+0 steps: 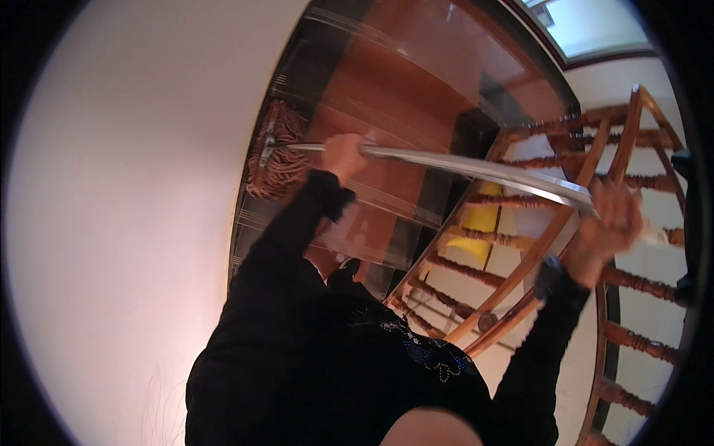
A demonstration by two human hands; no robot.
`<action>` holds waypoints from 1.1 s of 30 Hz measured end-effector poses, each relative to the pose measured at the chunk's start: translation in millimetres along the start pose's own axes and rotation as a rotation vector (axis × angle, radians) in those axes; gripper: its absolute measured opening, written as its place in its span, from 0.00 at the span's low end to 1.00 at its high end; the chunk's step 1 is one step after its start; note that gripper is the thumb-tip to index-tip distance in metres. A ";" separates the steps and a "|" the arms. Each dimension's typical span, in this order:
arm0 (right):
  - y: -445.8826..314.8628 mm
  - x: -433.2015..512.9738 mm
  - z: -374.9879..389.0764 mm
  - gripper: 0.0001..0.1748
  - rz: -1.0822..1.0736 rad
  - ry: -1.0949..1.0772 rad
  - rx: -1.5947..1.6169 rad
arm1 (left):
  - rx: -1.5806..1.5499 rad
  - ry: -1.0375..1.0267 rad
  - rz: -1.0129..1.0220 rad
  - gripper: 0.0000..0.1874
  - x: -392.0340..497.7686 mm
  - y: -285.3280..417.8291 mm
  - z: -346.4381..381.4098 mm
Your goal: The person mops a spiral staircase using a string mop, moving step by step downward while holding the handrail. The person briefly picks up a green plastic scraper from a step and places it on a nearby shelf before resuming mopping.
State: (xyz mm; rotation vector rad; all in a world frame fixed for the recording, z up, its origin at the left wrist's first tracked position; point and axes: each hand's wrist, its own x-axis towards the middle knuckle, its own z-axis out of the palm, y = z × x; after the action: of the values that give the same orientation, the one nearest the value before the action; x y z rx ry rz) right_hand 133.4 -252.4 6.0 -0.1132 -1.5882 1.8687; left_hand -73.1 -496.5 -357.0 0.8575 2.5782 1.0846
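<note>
A string mop with reddish-brown strands rests on a stair step, close against the wall on the left. Its silvery pole runs slantwise across the view. Low on the pole, near the mop head, my left hand is wrapped around it. My right hand grips the upper end at the right, in front of the wooden railing, and looks slightly blurred.
Red-brown and black stair treads climb away from me. A pale wall borders them on the left, a wooden railing with turned balusters on the right. Something yellow shows between balusters. A shoe stands on a lower step.
</note>
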 end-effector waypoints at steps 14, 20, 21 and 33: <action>-5.0 -128.7 -76.4 0.14 0.023 0.319 0.006 | 0.133 -0.527 0.240 0.13 -0.2 22.9 117.9; -75.2 -163.2 -71.1 0.14 -0.054 0.396 -0.125 | 0.048 -0.682 0.337 0.12 -23.9 97.7 144.9; -87.0 -166.1 -66.8 0.14 -0.079 0.415 -0.153 | -0.005 -0.652 0.342 0.12 -29.1 109.5 145.7; -186.3 -169.9 -110.4 0.12 -0.066 -0.111 -0.017 | -0.046 -0.394 0.405 0.11 -53.0 130.3 61.5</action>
State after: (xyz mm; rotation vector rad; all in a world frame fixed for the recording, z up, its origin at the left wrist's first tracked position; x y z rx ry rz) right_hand 396.3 -244.4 87.0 0.0356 -1.6618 1.8391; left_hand 50.7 -419.2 -309.4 1.4597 2.0989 0.9433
